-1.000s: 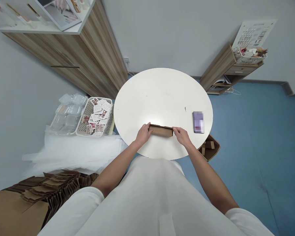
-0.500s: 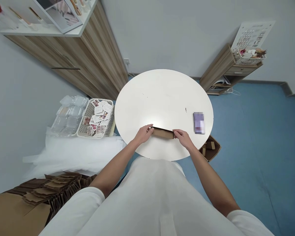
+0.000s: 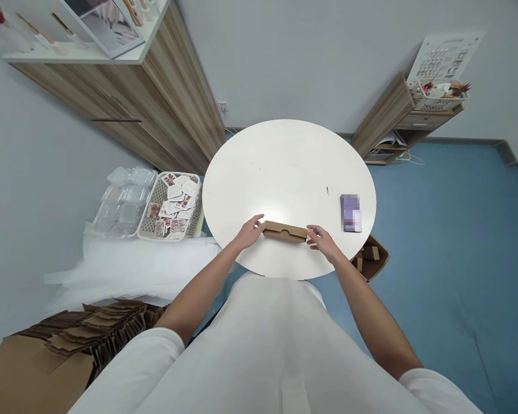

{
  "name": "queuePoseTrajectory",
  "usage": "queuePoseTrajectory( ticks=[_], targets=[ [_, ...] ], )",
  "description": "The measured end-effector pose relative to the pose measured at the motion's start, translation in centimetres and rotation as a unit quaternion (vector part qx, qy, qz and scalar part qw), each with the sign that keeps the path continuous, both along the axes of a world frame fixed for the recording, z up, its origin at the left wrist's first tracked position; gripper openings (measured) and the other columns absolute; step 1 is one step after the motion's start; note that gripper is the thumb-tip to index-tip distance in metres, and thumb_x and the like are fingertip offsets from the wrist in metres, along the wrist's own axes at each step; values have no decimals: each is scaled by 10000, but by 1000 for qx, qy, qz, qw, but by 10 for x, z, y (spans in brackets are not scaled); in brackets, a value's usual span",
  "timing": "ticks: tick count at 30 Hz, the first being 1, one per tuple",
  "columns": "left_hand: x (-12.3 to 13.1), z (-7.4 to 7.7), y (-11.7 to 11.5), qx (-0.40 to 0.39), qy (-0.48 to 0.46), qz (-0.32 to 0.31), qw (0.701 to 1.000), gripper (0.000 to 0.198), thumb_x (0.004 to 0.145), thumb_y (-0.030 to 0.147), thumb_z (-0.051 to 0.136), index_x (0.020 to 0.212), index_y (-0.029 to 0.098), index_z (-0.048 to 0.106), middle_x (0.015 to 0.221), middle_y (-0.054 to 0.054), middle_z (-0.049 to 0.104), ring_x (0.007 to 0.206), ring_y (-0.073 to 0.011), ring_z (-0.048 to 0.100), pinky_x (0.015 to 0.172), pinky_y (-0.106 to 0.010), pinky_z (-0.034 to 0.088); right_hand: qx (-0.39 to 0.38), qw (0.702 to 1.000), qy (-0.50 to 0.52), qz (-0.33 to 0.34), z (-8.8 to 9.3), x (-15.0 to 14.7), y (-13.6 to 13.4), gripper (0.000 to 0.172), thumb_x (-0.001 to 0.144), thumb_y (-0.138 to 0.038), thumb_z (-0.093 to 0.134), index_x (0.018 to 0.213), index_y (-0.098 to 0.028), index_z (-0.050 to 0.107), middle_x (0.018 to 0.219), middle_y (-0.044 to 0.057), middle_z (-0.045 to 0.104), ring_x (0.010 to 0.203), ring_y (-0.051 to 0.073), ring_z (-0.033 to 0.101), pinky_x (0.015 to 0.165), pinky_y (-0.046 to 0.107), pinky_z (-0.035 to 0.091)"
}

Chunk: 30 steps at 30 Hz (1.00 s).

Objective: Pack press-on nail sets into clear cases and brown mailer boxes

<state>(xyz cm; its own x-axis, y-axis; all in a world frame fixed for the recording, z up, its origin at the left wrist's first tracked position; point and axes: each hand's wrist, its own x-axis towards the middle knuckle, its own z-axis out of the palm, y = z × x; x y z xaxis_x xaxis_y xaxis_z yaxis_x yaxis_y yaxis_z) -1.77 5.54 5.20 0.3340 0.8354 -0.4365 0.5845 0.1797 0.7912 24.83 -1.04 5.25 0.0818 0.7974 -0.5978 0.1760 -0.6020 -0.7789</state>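
A long, narrow brown cardboard box [image 3: 284, 232] sits near the front edge of the round white table [image 3: 285, 161]. Its lid is down, with a half-round notch showing along the front side. My left hand [image 3: 249, 232] is at the box's left end, thumb against the corner and index finger stretched a little above it. At the right end is my right hand [image 3: 322, 242], its fingers spread apart and close to the box's edge. Farther right on the table lies a purple item [image 3: 350, 213], blurred by pixelation.
A basket of printed cards [image 3: 172, 204], clear plastic packs [image 3: 125, 201] and white sheeting [image 3: 133, 261] are left of the table. Flat cardboard pieces [image 3: 43, 368] pile up lower left. An open carton [image 3: 374, 259] stands below the table's right edge. Wooden cabinets [image 3: 185, 86] stand behind.
The box's lid has come down; its dark rear edge no longer shows and the notched front does. My right fingers have loosened and spread beside the box. My left index finger has lifted slightly.
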Motion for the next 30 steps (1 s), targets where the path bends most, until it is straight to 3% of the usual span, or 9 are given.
queuePoseTrajectory(
  ticks=[4, 12, 16, 21, 25, 30],
  targets=[
    [2, -7, -1, -97, -23, 34, 994, 543, 794, 555, 404, 1235, 241, 442, 1111, -67, 558, 821, -161, 590, 709, -273, 457, -42, 999, 1, 6, -6, -6, 1, 454, 729, -540, 518, 1082, -255, 538, 1163, 76, 524, 743, 146, 623, 617, 258, 491],
    [-5, -17, -13, -114, -75, 27, 990, 533, 754, 495, 522, 1206, 224, 444, 1112, -95, 579, 972, -206, 562, 741, -304, 458, -31, 999, 34, 2, -20, -13, -10, 532, 751, -506, 530, 1217, -268, 431, 1191, 84, 534, 835, 169, 629, 691, 286, 514],
    [-9, -24, -24, -86, -112, 24, 990, 518, 782, 447, 512, 1230, 206, 412, 1046, -93, 624, 974, -214, 570, 817, -354, 437, 13, 999, 31, 7, -30, -15, -18, 545, 762, -480, 529, 1241, -246, 416, 1192, 96, 531, 859, 172, 630, 808, 335, 492],
    [-14, -42, -36, -48, -185, 20, 981, 480, 785, 317, 536, 1232, 220, 389, 1156, -82, 586, 1060, -200, 547, 911, -371, 398, 97, 995, -5, 11, -41, -23, -31, 552, 732, -411, 579, 1235, -257, 414, 1307, 91, 446, 1003, 197, 582, 900, 384, 440],
    [-15, -58, -44, -27, -158, 40, 986, 516, 710, 215, 609, 1192, 224, 428, 1196, -76, 563, 1142, -205, 492, 945, -366, 383, 92, 995, -8, -36, -50, -37, -44, 735, 676, -314, 629, 1321, -266, 279, 1377, 122, 349, 998, 222, 593, 888, 410, 450],
    [-11, -66, -49, -11, -118, 22, 993, 578, 675, 214, 634, 1212, 220, 421, 1231, -80, 525, 1136, -206, 491, 890, -326, 426, 93, 993, -48, -56, -64, -52, -55, 801, 645, -274, 639, 1343, -257, 246, 1391, 89, 333, 1212, 230, 420, 999, 398, 354]
  ],
)
